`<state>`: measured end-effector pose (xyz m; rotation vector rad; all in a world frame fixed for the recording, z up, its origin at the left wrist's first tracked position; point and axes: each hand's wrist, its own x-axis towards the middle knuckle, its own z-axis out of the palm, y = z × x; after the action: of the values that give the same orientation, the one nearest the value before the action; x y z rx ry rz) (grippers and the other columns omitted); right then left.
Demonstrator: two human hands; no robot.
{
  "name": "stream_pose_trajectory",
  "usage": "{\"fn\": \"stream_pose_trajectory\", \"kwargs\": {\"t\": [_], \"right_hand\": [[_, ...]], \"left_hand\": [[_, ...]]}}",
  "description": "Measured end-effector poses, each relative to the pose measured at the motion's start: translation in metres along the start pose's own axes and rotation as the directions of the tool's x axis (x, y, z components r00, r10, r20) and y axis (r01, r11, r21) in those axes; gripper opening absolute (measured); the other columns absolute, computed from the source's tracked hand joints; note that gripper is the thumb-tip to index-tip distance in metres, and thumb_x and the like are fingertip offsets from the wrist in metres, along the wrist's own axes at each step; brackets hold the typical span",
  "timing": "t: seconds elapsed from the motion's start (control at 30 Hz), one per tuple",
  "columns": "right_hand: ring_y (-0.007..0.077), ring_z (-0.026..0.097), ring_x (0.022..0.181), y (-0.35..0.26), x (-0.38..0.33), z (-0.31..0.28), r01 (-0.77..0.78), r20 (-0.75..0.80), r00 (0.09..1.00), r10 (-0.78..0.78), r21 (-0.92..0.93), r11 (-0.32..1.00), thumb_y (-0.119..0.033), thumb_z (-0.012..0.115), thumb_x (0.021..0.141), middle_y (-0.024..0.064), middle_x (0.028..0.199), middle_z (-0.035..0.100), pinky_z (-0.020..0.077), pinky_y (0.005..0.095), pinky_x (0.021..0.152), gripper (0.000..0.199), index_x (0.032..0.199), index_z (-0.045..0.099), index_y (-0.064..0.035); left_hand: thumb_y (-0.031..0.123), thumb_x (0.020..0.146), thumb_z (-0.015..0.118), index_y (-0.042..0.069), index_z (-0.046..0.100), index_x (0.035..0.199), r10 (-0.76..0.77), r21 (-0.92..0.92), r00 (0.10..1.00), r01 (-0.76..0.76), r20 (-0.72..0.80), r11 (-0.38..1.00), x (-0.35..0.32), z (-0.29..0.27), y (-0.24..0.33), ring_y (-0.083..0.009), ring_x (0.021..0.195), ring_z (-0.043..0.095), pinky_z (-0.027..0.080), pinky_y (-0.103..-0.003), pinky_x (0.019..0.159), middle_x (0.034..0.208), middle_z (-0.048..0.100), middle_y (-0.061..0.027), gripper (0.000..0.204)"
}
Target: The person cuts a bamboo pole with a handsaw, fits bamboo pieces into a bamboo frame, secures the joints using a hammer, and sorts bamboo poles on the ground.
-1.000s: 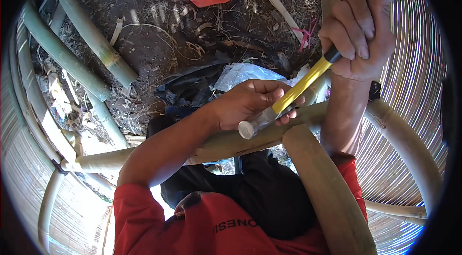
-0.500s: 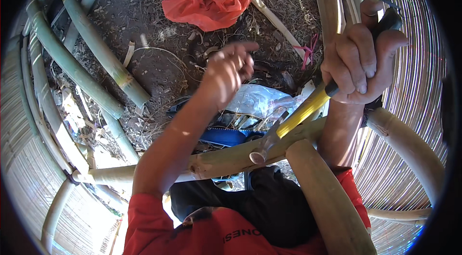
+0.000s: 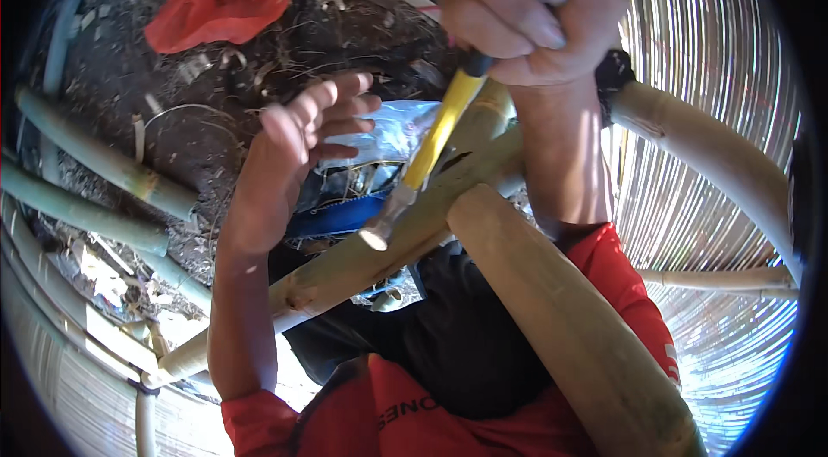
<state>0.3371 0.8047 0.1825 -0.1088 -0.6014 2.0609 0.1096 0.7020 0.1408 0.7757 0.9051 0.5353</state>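
My right hand (image 3: 539,13) is wrapped round the black grip of a hammer (image 3: 440,131) with a yellow handle. The hammer slants down to the left, and its metal head appears over a thick bamboo pole (image 3: 332,276) that crosses in front of me. Whether the head touches this pole, I cannot tell. My left hand (image 3: 310,121) hovers left of the hammer, fingers spread and holding nothing. A second bamboo pole (image 3: 565,319) comes up from the lower right, its cut end meeting the crossing pole close to the hammer head.
A red plastic bag (image 3: 228,0) lies on the ground at upper left. Past the crossing pole are a clear plastic bag (image 3: 379,134) and a blue object (image 3: 336,217). Loose green bamboo poles (image 3: 103,151) lie at left. A slatted wall (image 3: 699,86) and curved-looking pole (image 3: 716,155) stand at right.
The whole view has shifted, with the ground things now farther left. My right hand and the hammer appear farther left and higher. The fingers of my left hand have spread apart.
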Motion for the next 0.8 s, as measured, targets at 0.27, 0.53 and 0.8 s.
{"fn": "stream_pose_trajectory", "kwargs": {"t": [0.27, 0.53, 0.8], "right_hand": [[0.0043, 0.023, 0.037, 0.000, -0.042, -0.026, -0.113, -0.438, 0.891, 0.122, 0.047, 0.993, -0.055, 0.036, 0.109, -0.0085, 0.055, 0.029, 0.0220, 0.0229, 0.032, 0.048, 0.131, 0.062, -0.0206], [0.0029, 0.022, 0.038, -0.026, -0.062, -0.059, -0.097, -0.546, 0.835, 0.067, -0.026, 0.995, -0.043, 0.041, 0.113, -0.0104, 0.056, 0.025, 0.0192, 0.0213, 0.033, 0.034, 0.117, 0.061, -0.0159], [0.0051, 0.034, 0.035, 0.034, 0.026, 0.039, -0.654, -0.694, 0.716, 0.080, -0.626, 0.424, -0.032, 0.056, 0.109, -0.0073, 0.051, 0.042, 0.0258, 0.0264, 0.033, 0.025, 0.095, 0.058, -0.0116]], "left_hand": [[0.084, 0.094, 0.030, -0.004, 0.032, 0.158, -0.046, -0.366, 0.956, 0.156, 0.291, 0.918, 0.010, 0.055, -0.059, -0.0299, 0.144, 0.042, 0.031, -0.044, 0.120, 0.156, 0.044, -0.0190, 0.109], [0.060, 0.110, 0.032, -0.001, 0.045, 0.153, -0.165, -0.165, 0.921, 0.234, 0.352, 0.958, 0.013, 0.060, -0.040, -0.0160, 0.130, 0.052, 0.038, -0.031, 0.113, 0.138, 0.060, -0.0101, 0.075], [0.070, 0.106, 0.022, -0.001, 0.047, 0.151, -0.164, -0.328, 0.935, 0.269, 0.315, 0.906, 0.006, 0.052, -0.054, -0.0211, 0.136, 0.049, 0.035, -0.037, 0.117, 0.143, 0.057, -0.0133, 0.088]]}}
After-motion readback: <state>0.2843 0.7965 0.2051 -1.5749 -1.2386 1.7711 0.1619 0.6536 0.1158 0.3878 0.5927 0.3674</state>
